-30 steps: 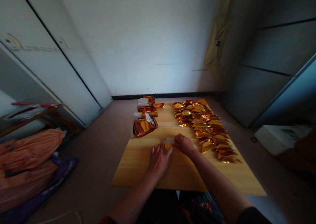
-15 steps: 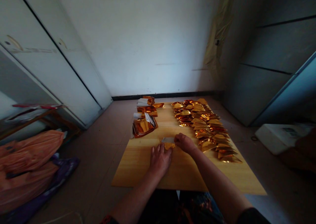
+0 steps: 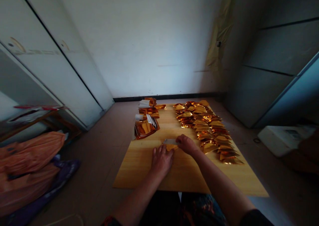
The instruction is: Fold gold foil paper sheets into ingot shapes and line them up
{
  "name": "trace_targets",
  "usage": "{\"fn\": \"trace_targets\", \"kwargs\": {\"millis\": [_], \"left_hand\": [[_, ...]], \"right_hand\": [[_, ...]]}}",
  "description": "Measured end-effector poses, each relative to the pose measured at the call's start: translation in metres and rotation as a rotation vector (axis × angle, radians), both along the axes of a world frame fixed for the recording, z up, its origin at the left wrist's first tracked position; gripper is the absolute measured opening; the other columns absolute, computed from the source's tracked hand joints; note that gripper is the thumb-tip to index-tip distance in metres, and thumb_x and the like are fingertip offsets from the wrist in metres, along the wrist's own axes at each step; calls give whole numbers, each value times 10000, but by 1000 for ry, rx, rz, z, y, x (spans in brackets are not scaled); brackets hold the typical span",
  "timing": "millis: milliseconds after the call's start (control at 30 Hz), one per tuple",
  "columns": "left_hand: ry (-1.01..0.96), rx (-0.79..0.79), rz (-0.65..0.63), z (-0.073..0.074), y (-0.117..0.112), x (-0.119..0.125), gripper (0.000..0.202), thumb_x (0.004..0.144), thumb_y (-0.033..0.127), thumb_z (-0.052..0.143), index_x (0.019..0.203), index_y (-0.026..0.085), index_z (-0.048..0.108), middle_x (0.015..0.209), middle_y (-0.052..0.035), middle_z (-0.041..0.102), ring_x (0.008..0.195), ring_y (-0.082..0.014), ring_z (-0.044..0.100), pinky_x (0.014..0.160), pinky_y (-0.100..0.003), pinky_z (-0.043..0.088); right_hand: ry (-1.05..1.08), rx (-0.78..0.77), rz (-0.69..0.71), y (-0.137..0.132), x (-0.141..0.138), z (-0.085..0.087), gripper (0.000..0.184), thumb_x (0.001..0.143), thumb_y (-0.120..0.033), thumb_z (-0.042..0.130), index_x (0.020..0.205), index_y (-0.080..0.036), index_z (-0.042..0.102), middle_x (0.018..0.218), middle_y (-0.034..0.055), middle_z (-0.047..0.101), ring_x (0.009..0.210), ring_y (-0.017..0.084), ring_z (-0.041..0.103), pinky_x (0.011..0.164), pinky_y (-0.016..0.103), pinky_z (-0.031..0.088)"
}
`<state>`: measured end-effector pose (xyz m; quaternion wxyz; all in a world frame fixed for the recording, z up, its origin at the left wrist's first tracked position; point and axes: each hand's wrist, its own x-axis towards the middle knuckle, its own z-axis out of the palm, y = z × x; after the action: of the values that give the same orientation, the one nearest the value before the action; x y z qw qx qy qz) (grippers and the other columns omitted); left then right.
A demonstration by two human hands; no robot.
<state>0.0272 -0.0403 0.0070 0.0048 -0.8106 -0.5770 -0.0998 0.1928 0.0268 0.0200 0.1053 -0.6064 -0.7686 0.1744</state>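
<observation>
Fig. — two hands at a gold foil piece (image 3: 170, 147) on a wooden board (image 3: 136, 173).
I see the left hand (image 3: 161, 161) open, fingers touching the foil; the right hand (image 3: 185, 145) curled on its edge — grip unclear.

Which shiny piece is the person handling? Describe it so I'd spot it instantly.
On the wooden board, find the left hand and right hand. Between them lies a small gold foil piece with a pale strip, unlike the heaped gold triangles.

The folded gold foil piece (image 3: 170, 147) was partly hidden by the left hand (image 3: 161, 160) and the right hand (image 3: 186, 144). The left forearm (image 3: 139, 199) and right forearm (image 3: 221, 186) were cut off by the bottom edge, the orange sacks (image 3: 27, 163) by the left edge. Folds in the far foil pile (image 3: 201, 119) were too small to be made out.
</observation>
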Motion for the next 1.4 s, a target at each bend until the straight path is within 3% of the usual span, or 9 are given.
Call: {"fn": "trace_targets", "kwargs": {"millis": [233,400,533,600,700,833,1067,1400], "left_hand": [[-112,4,15,2,18,-8,151,842,274,526,916,274,658,1133,-69,597,1126,-242,487,905,-408,372],[-166,0,0,-8,32,-13,106,816,225,570,878,259,649,1239,-27,584,1159,-208,494,908,-385,368],[-189,10,13,-11,33,-13,96,811,234,590,877,258,655,1256,-28,581,1178,-212,487,935,-400,349],[-196,9,30,-11,32,-12,92,808,227,594,866,256,659,1242,-31,589,1177,-212,488,941,-402,341],[-203,-2,37,-9,32,-10,85,808,229,595,856,254,660,1202,-31,606,1161,-207,496,929,-390,341],[-211,-6,40,-8,32,-11,74,803,243,605,851,264,658,1194,-13,605,1130,-202,511,924,-392,335],[-243,-16,44,-7,31,-11,77,812,272,604,866,267,659,1183,-14,605,1131,-203,500,934,-389,325],[-258,-11,-85,-6,36,-18,104,839,258,557,920,255,623,1250,-23,589,1155,-203,506,983,-440,288]], "right_hand": [[-192,150,163,-26,-5,1,214,879,-208,459,902,-196,672,1022,91,615,989,221,502,780,300,389],[-203,181,171,-41,-12,-2,228,889,-238,447,901,-182,668,1002,107,624,963,231,511,780,319,385],[-163,118,132,-28,-12,1,249,886,-215,435,897,-161,677,950,117,642,909,219,555,765,299,400],[-71,102,106,-15,-13,2,232,856,-192,472,970,-172,673,967,95,646,916,200,570,791,273,410],[55,140,80,7,-18,-2,349,829,-105,454,1125,-166,628,1091,86,627,1009,165,560,868,222,398],[48,117,163,26,-26,-7,442,833,-67,425,1232,-182,576,1154,86,605,1056,152,536,917,223,379],[-97,132,339,20,-24,-4,278,888,-221,476,1077,-260,676,1094,77,591,984,184,512,832,253,401],[-138,158,326,15,-25,-7,278,916,-254,448,1099,-272,658,1095,74,594,983,189,490,807,266,392]]}}
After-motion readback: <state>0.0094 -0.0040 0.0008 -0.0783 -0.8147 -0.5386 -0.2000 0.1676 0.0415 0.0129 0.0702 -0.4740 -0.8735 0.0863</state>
